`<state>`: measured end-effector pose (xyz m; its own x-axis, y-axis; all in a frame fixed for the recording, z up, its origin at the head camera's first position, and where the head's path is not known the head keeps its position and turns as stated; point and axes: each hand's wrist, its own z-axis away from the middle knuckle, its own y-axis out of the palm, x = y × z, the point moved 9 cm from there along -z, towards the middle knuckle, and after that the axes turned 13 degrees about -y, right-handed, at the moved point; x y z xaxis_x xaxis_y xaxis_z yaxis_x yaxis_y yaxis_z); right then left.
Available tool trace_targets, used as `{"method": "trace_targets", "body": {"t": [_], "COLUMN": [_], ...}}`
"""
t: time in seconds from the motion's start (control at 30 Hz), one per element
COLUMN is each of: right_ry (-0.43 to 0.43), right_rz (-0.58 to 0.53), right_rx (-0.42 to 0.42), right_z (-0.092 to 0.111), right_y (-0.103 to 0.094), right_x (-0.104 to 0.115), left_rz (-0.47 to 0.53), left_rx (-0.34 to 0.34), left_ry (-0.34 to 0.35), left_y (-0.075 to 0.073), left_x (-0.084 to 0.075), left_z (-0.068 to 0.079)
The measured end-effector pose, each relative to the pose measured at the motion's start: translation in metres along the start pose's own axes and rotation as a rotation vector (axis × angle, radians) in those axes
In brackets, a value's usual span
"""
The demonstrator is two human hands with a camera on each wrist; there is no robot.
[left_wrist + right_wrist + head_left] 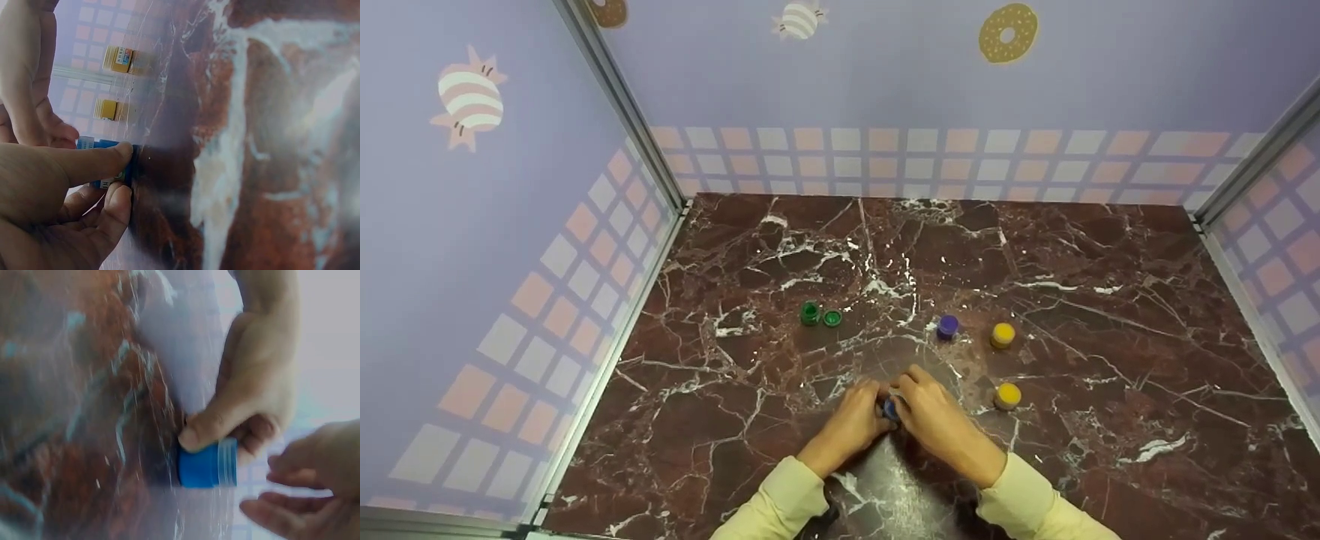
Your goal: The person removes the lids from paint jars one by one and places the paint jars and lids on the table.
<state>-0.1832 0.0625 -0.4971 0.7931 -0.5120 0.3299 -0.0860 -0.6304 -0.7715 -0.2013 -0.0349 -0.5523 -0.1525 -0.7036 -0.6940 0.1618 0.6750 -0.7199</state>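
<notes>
My left hand (849, 424) grips a small blue paint jar (198, 466), thumb on its side, in front of me on the table. A clear ridged cap (228, 462) tops the jar. In the left wrist view the jar's label (105, 183) shows partly between the fingers. Close beside the cap is my right hand (936, 420). Its thumb and fingers (298, 467) are spread, with a gap to the cap in the right wrist view. From the head view, both hands hide most of the jar.
An uncovered green paint jar (810, 313) stands beside a green lid (832, 318). To the right are a purple jar (948, 326) and two yellow jars, one farther back (1003, 335) and one nearer (1008, 395). Patterned panels (855, 97) enclose the dark marbled table (1110, 337).
</notes>
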Motion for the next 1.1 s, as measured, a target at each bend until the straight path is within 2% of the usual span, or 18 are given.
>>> {"method": "trace_targets", "body": {"t": [0.1, 0.23, 0.47, 0.63, 0.83, 1.1], "right_ry": [0.067, 0.133, 0.136, 0.143, 0.123, 0.008], "right_rz": [0.078, 0.153, 0.263, 0.284, 0.307, 0.275], "right_rx": [-0.032, -0.035, 0.008, 0.031, 0.038, 0.115], "right_z": [0.001, 0.002, -0.001, -0.002, -0.002, -0.002], "right_y": [0.001, 0.004, 0.016, 0.020, 0.021, 0.024], "right_x": [0.001, 0.004, 0.015, 0.017, 0.018, 0.018], "left_rz": [-0.018, -0.034, -0.058, -0.059, -0.068, -0.090], "left_rx": [-0.005, -0.020, -0.065, -0.075, -0.075, -0.052], "left_ry": [0.005, 0.037, 0.138, 0.154, 0.143, 0.099], "left_y": [0.000, -0.001, -0.004, -0.006, -0.003, -0.001], "left_x": [0.000, -0.002, -0.008, -0.009, -0.008, -0.004], "left_z": [0.001, 0.002, 0.008, 0.009, 0.007, 0.005]}}
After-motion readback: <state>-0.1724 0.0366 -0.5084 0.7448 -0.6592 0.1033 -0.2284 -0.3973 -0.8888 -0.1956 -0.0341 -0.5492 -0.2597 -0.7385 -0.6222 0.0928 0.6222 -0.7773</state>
